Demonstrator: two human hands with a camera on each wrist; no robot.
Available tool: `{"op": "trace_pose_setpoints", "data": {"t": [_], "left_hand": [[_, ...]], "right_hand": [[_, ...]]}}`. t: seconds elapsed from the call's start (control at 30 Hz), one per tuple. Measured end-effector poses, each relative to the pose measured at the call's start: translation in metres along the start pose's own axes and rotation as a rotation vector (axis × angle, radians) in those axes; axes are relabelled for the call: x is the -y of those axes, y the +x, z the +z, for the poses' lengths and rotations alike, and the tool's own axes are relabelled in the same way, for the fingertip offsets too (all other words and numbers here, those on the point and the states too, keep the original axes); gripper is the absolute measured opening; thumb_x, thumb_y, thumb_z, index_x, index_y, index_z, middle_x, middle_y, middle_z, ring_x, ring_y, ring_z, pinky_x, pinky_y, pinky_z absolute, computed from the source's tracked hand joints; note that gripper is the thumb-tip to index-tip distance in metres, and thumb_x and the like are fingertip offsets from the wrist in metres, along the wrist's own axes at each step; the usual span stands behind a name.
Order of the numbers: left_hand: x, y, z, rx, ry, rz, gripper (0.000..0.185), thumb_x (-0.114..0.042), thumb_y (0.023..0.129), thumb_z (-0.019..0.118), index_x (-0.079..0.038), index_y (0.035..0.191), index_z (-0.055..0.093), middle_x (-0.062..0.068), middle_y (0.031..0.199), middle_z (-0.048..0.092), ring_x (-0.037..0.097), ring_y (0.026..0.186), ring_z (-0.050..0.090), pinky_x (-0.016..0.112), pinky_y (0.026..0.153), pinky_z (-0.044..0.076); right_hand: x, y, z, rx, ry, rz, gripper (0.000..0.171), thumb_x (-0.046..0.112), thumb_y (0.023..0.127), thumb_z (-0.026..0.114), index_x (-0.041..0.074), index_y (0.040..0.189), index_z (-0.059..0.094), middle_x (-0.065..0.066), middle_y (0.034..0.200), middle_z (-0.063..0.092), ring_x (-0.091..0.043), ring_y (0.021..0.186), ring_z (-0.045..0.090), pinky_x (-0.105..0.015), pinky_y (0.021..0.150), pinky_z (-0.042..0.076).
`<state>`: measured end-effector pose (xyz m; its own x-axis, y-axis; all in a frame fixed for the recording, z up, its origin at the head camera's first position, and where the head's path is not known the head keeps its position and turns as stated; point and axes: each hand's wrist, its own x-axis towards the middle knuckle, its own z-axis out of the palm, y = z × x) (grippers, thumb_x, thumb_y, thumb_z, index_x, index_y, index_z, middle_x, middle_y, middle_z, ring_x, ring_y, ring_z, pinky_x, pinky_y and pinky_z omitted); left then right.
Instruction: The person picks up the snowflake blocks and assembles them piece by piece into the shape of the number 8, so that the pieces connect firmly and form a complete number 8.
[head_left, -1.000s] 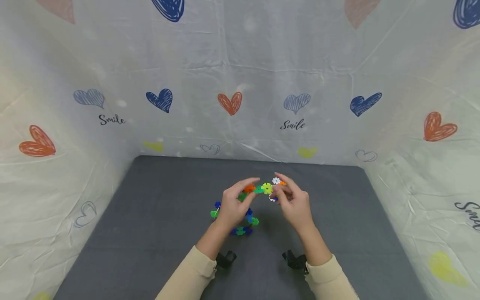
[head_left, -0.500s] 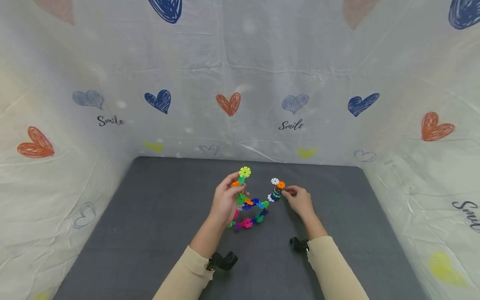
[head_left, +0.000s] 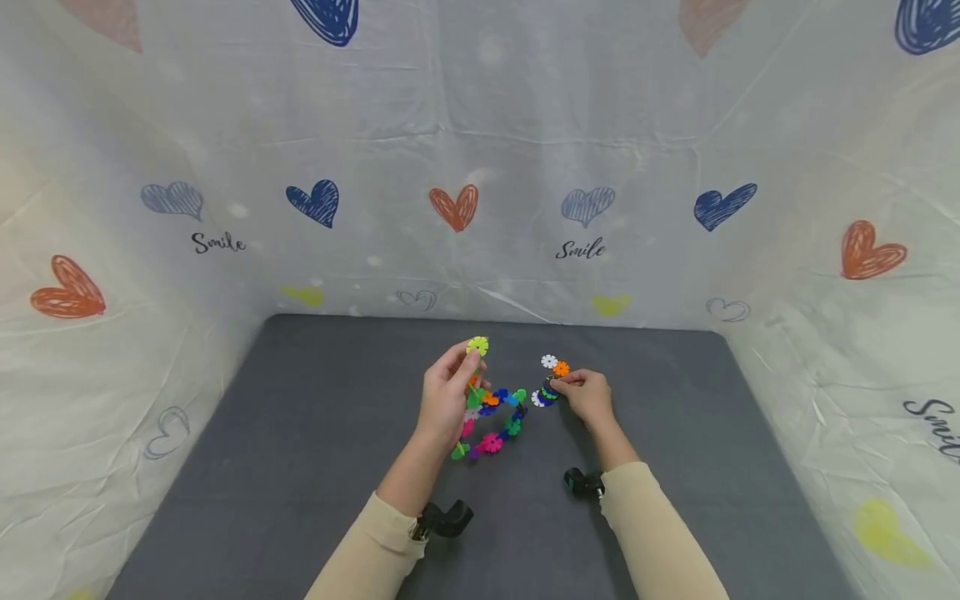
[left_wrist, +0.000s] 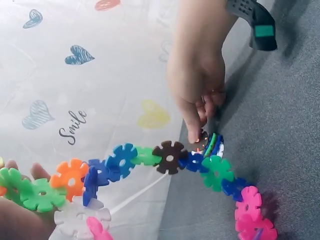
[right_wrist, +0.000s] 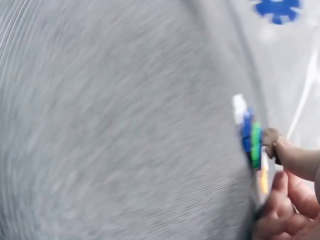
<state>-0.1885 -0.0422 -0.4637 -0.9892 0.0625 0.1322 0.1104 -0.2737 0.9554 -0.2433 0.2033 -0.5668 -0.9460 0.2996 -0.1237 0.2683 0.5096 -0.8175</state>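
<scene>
My left hand (head_left: 444,396) grips one end of a chain of notched, flower-shaped plastic discs, with a yellow disc (head_left: 477,346) by its thumb. From there the chain hangs in a loop, its pink disc (head_left: 491,443) low down near the table. To the right, my right hand (head_left: 588,398) pinches a brown disc (right_wrist: 270,137) between thumb and finger. That disc is at a small pile of blue and green discs (head_left: 549,393), seen edge-on in the right wrist view. In the left wrist view the chain's dark brown disc (left_wrist: 170,157) crosses in front of the pile.
Just behind the pile lie a white disc (head_left: 549,361) and an orange disc (head_left: 561,367). A grey cloth covers the table (head_left: 337,500). Pale curtains printed with hearts (head_left: 453,208) enclose its back and sides. Dark straps (head_left: 446,521) sit on both wrists.
The hands were together at the yellow end of the chain. My left hand then drew it aside and the loop swung into view, while my right hand moved to the pile and pinched a brown disc.
</scene>
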Motion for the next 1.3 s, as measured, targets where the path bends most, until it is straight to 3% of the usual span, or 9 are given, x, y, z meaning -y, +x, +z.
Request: {"op": "trace_pose_setpoints", "data": {"t": [0.13,0.3,0.4,0.53,0.7,0.83,1.07,1.17,1.3], "left_hand": [[0.0,0.001,0.001,0.0,-0.048,0.029,0.024,-0.026,0.106,0.055,-0.007,0.122,0.054,0.008,0.093,0.06,0.017,0.066,0.047,0.031,0.073,0.057],[0.0,0.003,0.0,0.035,-0.055,0.039,0.019,-0.026,0.107,0.052,-0.007,0.11,0.053,0.009,0.093,0.059,0.019,0.063,0.046,0.031,0.073,0.056],[-0.002,0.003,-0.002,0.047,-0.049,0.032,0.018,-0.024,0.107,0.052,-0.007,0.106,0.056,0.01,0.095,0.059,0.021,0.063,0.046,0.032,0.073,0.057],[-0.004,0.004,-0.003,0.028,-0.042,0.004,0.019,-0.022,0.104,0.057,-0.004,0.102,0.062,0.009,0.093,0.061,0.023,0.068,0.054,0.034,0.078,0.058],[-0.01,0.004,-0.001,-0.057,0.007,-0.046,0.025,-0.022,0.097,0.069,0.002,0.102,0.075,0.006,0.092,0.073,0.029,0.081,0.07,0.036,0.091,0.057],[-0.014,0.003,0.002,-0.046,0.063,-0.046,0.025,-0.02,0.095,0.071,0.004,0.102,0.077,0.007,0.092,0.075,0.033,0.081,0.071,0.037,0.09,0.057],[-0.02,-0.001,0.004,0.007,0.161,-0.009,0.023,-0.021,0.096,0.071,-0.001,0.099,0.079,0.009,0.093,0.076,0.024,0.075,0.071,0.037,0.085,0.059],[-0.022,-0.003,0.005,0.017,0.182,-0.012,0.021,-0.02,0.097,0.069,-0.002,0.099,0.079,0.008,0.093,0.076,0.027,0.077,0.071,0.038,0.085,0.059],[-0.024,-0.005,0.009,0.015,0.238,0.014,0.021,-0.02,0.098,0.068,-0.003,0.097,0.08,0.008,0.091,0.075,0.027,0.078,0.071,0.036,0.082,0.059]], "right_hand": [[0.006,-0.006,-0.005,0.062,0.174,0.015,0.028,0.028,0.092,0.077,0.001,0.095,0.069,-0.013,0.087,0.071,-0.026,0.076,0.061,-0.029,0.063,0.043],[0.028,-0.024,-0.013,0.122,0.293,-0.05,0.027,0.028,0.095,0.073,0.003,0.102,0.064,-0.016,0.091,0.076,-0.034,0.084,0.07,-0.028,0.064,0.048],[0.046,-0.041,-0.018,0.138,0.331,-0.147,0.029,0.03,0.095,0.072,0.004,0.103,0.063,-0.014,0.091,0.077,-0.03,0.079,0.071,-0.026,0.062,0.049],[0.068,-0.065,-0.026,0.104,0.353,-0.374,0.025,0.027,0.095,0.072,0.005,0.1,0.063,-0.015,0.086,0.076,-0.017,0.066,0.067,-0.024,0.052,0.044],[0.09,-0.082,-0.028,-0.041,0.26,-0.774,0.01,0.013,0.091,0.075,0.007,0.097,0.071,-0.011,0.085,0.076,-0.012,0.068,0.07,-0.02,0.058,0.053],[0.101,-0.087,-0.029,-0.169,0.195,-1.02,0.013,0.0,0.086,0.077,0.006,0.098,0.078,-0.008,0.085,0.077,-0.015,0.068,0.071,-0.016,0.065,0.055],[0.108,-0.088,-0.031,-0.223,0.193,-1.156,0.019,-0.006,0.078,0.081,0.002,0.095,0.08,-0.011,0.087,0.078,-0.018,0.066,0.072,-0.018,0.06,0.053],[0.11,-0.091,-0.032,-0.281,0.106,-1.202,0.013,0.013,0.087,0.078,0.003,0.095,0.08,-0.009,0.086,0.078,-0.018,0.067,0.072,-0.025,0.06,0.056],[0.113,-0.093,-0.033,-0.395,-0.024,-1.312,0.027,0.028,0.097,0.068,0.004,0.093,0.08,-0.008,0.084,0.078,-0.02,0.067,0.073,-0.034,0.061,0.059]]}}
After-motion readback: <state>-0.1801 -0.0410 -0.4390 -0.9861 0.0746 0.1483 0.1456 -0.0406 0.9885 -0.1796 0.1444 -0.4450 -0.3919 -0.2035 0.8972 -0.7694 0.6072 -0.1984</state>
